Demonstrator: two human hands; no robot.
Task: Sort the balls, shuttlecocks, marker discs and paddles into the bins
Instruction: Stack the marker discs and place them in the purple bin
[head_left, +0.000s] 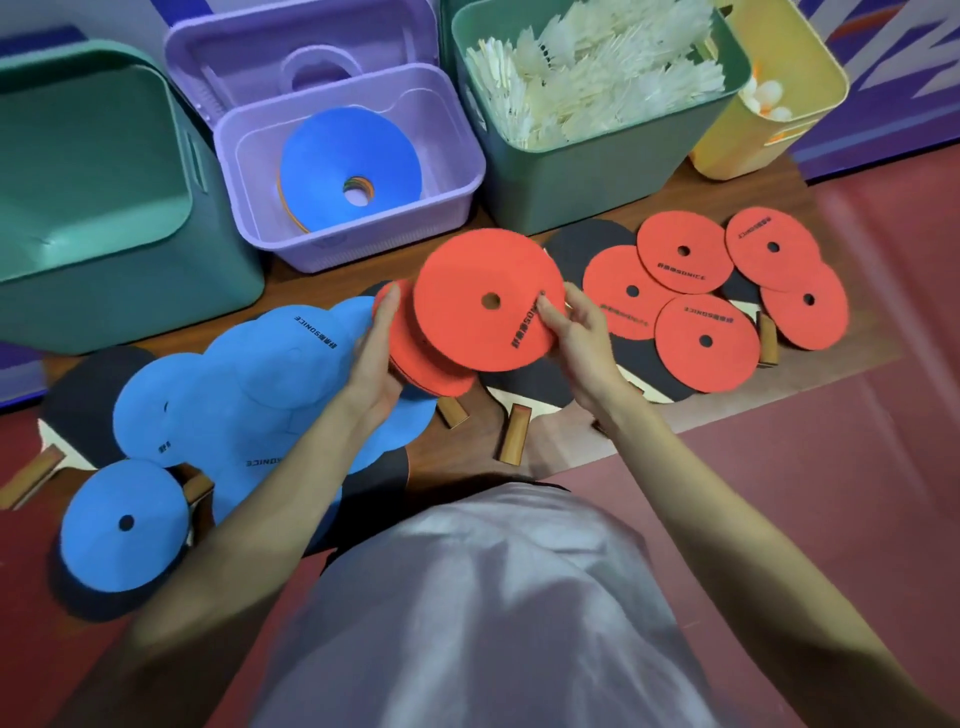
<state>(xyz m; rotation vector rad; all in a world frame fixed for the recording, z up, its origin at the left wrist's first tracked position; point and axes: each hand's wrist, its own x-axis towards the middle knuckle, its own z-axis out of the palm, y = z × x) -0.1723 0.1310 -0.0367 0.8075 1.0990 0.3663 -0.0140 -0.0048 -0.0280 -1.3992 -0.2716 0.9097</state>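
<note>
My left hand (376, 358) holds a stack of red marker discs (415, 358) from below and the left side. My right hand (576, 338) pinches the right edge of the top red disc (467, 291), which is tilted up over the stack. Several more red discs (704, 343) lie on the floor to the right, over black paddles (582, 247). Several blue discs (249, 389) lie spread at the left, covering other paddles (78, 400). A purple bin (447, 208) behind the stack holds blue discs (348, 161).
An empty green bin (93, 280) stands at the far left. Another green bin (597, 176) is full of white shuttlecocks (597, 67). A yellow bin (810, 88) at the right back holds white balls. Wooden paddle handles (514, 434) stick out toward me.
</note>
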